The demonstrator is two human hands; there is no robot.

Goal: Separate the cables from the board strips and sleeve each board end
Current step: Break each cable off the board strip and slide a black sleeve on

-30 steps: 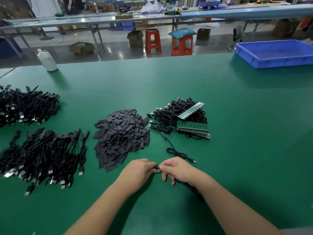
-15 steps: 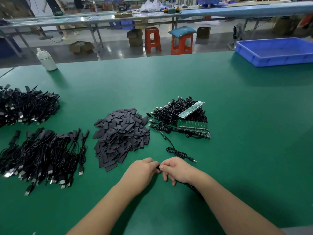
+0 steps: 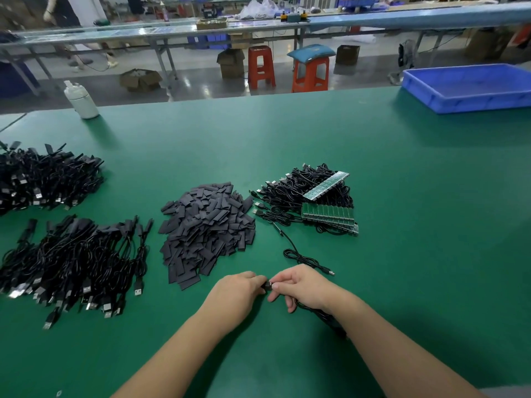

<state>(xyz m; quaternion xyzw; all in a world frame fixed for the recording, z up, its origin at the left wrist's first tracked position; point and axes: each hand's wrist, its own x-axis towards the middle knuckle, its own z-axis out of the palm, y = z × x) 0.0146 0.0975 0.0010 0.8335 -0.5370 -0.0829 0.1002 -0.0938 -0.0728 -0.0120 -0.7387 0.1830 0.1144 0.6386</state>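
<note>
A big green table fills the view. On the far left stands a white bottle. On the far right sits a blue tray. Past the table are two orange stools and some cardboard boxes on the floor.

On the left side lie two heaps of black cables with plugs, one farther and one nearer. In the middle is a pile of flat dark sleeves. Just right of it is a bunch of cables still joined to green board strips. One loose cable snakes from that bunch toward the hands.

Both hands rest on the table at the near middle, close together. The left hand has its fingers curled and pinches a small black piece. The right hand pinches the same piece from the other side with thumb and fingertip. The piece sits right between the two hands, mostly hidden by the fingers. A black cable runs out from under the right hand along the wrist.
</note>
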